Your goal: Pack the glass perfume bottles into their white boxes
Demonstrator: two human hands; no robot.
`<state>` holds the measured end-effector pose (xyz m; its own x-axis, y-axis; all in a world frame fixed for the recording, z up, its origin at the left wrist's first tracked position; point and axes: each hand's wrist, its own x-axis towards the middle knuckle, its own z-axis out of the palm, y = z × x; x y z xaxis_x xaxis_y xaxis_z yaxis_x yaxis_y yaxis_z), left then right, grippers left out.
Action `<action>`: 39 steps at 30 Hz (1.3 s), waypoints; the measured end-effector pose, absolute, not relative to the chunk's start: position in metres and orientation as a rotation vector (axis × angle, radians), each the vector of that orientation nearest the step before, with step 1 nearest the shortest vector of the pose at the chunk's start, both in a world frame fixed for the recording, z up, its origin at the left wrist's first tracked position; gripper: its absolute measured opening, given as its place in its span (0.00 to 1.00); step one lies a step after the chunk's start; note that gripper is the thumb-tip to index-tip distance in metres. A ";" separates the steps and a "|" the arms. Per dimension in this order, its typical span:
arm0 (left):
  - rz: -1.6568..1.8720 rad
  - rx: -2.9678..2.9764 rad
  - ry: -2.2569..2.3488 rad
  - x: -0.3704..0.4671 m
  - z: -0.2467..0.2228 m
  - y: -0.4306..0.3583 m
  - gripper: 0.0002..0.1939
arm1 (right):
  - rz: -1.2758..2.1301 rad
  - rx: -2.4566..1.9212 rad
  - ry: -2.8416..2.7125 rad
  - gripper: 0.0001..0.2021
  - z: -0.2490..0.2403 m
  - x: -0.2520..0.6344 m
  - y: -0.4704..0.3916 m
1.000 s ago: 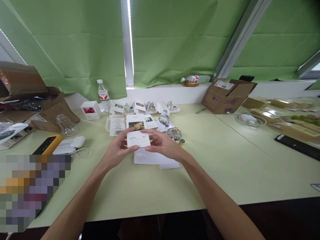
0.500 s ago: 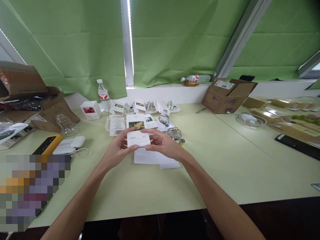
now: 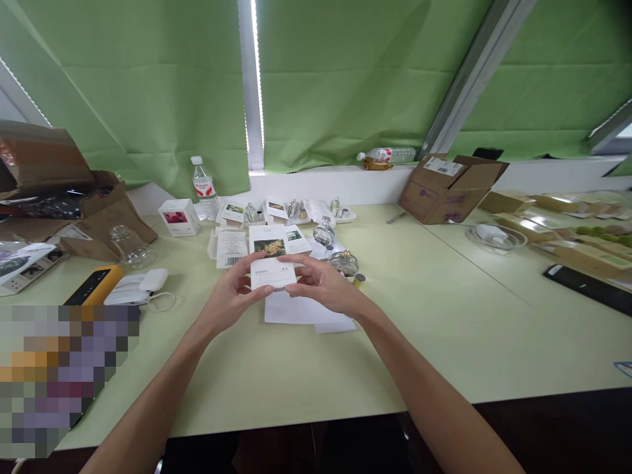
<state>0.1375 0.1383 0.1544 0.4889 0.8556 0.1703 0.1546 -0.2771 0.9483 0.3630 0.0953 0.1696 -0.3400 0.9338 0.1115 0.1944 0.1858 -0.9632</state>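
A small white box (image 3: 273, 274) with printed text and a yellow-flower picture is held between both hands above white paper sheets (image 3: 296, 312). My left hand (image 3: 237, 289) grips its left side, thumb at the front lower edge. On its right side, my right hand (image 3: 320, 284) holds it the same way. Just behind stand white cards or boxes with pictures, partly hidden by the held box. Close to my right hand lies a round glass bottle (image 3: 344, 263) with a gold top, and a second glass bottle (image 3: 324, 232) is farther back. An opened white carton (image 3: 232, 248) lies behind my left hand.
A water bottle (image 3: 204, 187) and a white box with a pink flower (image 3: 179, 218) stand at the back left. Cardboard boxes sit left and right (image 3: 447, 191). An orange device (image 3: 95, 287) lies left; a coiled white cable (image 3: 496, 238) and a black object (image 3: 590, 288) lie right.
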 end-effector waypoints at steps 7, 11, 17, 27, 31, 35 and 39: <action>0.893 1.756 0.883 0.136 0.153 0.140 0.32 | 1.227 -1.100 -1.710 0.27 0.171 0.364 0.095; 0.885 1.766 0.876 0.136 0.152 0.141 0.31 | 1.200 -1.126 -1.710 0.26 0.172 0.362 0.094; 0.924 1.750 0.830 0.137 0.151 0.141 0.24 | 1.135 -1.132 -1.690 0.23 0.170 0.361 0.096; 0.944 1.675 0.852 0.142 0.150 0.137 0.47 | 1.037 -1.140 -1.724 0.31 0.165 0.358 0.096; 0.975 1.633 0.865 0.142 0.149 0.138 0.54 | 1.047 -1.106 -1.738 0.40 0.161 0.357 0.097; 0.951 1.633 0.888 0.141 0.149 0.138 0.50 | 1.097 -1.122 -1.745 0.44 0.160 0.357 0.097; 0.940 1.625 0.889 0.141 0.152 0.136 0.46 | 1.182 -1.179 -1.722 0.42 0.164 0.355 0.094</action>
<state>0.1409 0.1364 0.1521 0.4236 0.8931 0.1514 0.1017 -0.2129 0.9718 0.3553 0.0938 0.1638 -0.3169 0.9462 0.0652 0.2791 0.1588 -0.9470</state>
